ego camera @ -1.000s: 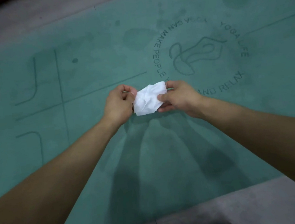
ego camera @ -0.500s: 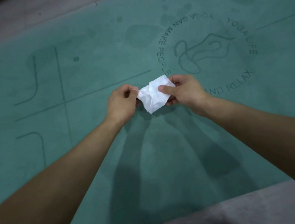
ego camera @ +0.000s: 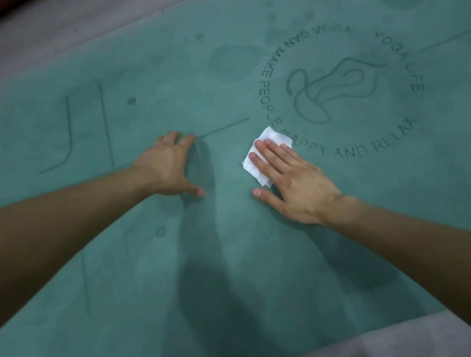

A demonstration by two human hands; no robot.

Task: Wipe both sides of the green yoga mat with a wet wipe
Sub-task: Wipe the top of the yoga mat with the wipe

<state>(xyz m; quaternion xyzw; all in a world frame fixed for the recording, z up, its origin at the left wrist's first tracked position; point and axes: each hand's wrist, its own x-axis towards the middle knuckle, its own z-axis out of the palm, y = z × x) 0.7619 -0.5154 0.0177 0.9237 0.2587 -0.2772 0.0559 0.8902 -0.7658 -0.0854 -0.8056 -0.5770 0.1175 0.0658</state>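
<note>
White wet wipe (ego camera: 271, 140) is down on the green yoga mat (ego camera: 237, 260), and the right hand (ego camera: 293, 183) lies flat on top of it, palm down. Its fingers (ego camera: 269, 152) are straight and close together, pressing the wipe onto the mat. The thumb stretches out sideways and touches bare mat just past the wipe's near corner. Nothing curled, nothing pinched there. Over on the other side, the left hand (ego camera: 165, 168) holds nothing. Its fingers (ego camera: 178, 139) are spread and slightly arched, tips planted on the mat, thumb splayed toward the right hand.

Big change from 0.5 s ago! Back then both hands pinched the crumpled wipe between them, up above the mat. Now the left hand has let go and gone off to the left. The wipe lies flatter, under the right hand alone.

As for the wipe, it pokes out beyond the right fingertips on the far side and along the left edge, and the rest is hidden beneath the hand. It sits at the lower left of the printed ring of lettering (ego camera: 371, 146), its far corner touching the letters. A strip of bare mat separates the 2 hands. Grey floor (ego camera: 37, 45) shows past the mat's far edge.
</note>
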